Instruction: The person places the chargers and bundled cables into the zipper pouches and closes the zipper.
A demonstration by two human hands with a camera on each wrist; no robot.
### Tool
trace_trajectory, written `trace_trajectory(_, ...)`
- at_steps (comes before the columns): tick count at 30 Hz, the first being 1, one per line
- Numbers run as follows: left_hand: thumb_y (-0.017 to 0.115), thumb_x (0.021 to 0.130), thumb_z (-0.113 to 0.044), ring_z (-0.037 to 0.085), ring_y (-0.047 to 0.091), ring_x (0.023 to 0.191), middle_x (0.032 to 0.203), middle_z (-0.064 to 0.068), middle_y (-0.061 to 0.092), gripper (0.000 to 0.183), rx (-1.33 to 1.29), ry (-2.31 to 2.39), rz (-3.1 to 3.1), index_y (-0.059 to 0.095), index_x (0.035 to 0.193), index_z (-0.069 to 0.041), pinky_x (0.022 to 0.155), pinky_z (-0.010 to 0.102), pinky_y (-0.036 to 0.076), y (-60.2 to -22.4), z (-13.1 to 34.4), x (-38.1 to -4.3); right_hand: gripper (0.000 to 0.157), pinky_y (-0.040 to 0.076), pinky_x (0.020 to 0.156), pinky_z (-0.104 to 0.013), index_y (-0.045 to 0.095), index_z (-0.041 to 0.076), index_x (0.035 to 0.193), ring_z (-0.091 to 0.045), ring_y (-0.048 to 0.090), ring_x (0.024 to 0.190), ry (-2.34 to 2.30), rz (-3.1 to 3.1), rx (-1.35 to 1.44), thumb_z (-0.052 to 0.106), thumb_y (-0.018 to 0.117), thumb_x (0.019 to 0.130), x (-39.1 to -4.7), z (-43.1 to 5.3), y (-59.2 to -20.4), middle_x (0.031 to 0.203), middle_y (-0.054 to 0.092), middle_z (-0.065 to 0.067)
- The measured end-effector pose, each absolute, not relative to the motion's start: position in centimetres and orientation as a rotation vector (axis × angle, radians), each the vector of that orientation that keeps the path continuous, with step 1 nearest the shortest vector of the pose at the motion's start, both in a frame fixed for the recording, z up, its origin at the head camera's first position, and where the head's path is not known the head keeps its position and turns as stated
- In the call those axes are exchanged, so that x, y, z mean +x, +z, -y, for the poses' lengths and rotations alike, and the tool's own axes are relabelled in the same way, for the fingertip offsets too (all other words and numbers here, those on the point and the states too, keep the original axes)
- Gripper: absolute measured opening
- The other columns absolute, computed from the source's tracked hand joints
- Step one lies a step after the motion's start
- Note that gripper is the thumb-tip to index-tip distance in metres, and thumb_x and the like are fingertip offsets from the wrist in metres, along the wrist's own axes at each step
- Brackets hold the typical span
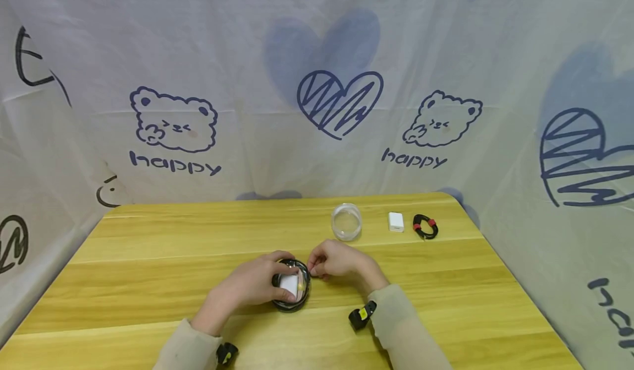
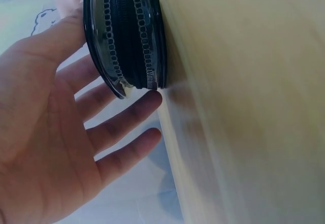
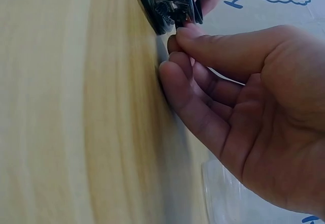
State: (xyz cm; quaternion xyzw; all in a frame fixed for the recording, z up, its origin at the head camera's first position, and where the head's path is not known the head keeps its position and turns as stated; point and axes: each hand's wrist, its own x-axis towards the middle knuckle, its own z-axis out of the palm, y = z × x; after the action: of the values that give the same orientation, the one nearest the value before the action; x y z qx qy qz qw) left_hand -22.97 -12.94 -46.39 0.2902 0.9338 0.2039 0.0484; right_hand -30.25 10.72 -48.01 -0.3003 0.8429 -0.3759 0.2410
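A round clear pouch (image 1: 306,294) with black trim lies on the table, and something white (image 1: 289,285) shows inside it. Its black zipper (image 2: 123,36) runs around the side, as the left wrist view shows. My left hand (image 1: 247,281) holds the pouch from the left, thumb near its front and fingers over its far side. On the pouch's right edge my right hand (image 1: 342,260) pinches the zipper pull (image 3: 179,24) between thumb and index finger. Most of the pull is hidden by the fingertips.
Behind the right hand stands a clear round container (image 1: 346,222). A white charger plug (image 1: 395,222) and a coiled black cable (image 1: 419,232) with red ties lie farther right. A printed cloth (image 1: 247,83) hangs behind the wooden table (image 1: 148,282).
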Motion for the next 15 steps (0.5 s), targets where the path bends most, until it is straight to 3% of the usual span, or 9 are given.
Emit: trace_trajectory(15, 0.087, 0.082, -0.044, 0.034, 0.063, 0.122, 0.146, 0.010, 0.058, 0.060, 0.864, 0.597, -2.846, 0.074, 0.130, -0.011, 0.098, 0.051, 0.055, -45.88, 12.62, -22.59, 0.009, 0.056, 0.061, -0.024, 0.074, 0.002, 0.089, -0.011, 0.061, 0.066, -1.032, -2.270, -0.835, -0.006, 0.071, 0.092, -30.21, -10.99, -48.04, 0.075, 0.068, -0.002)
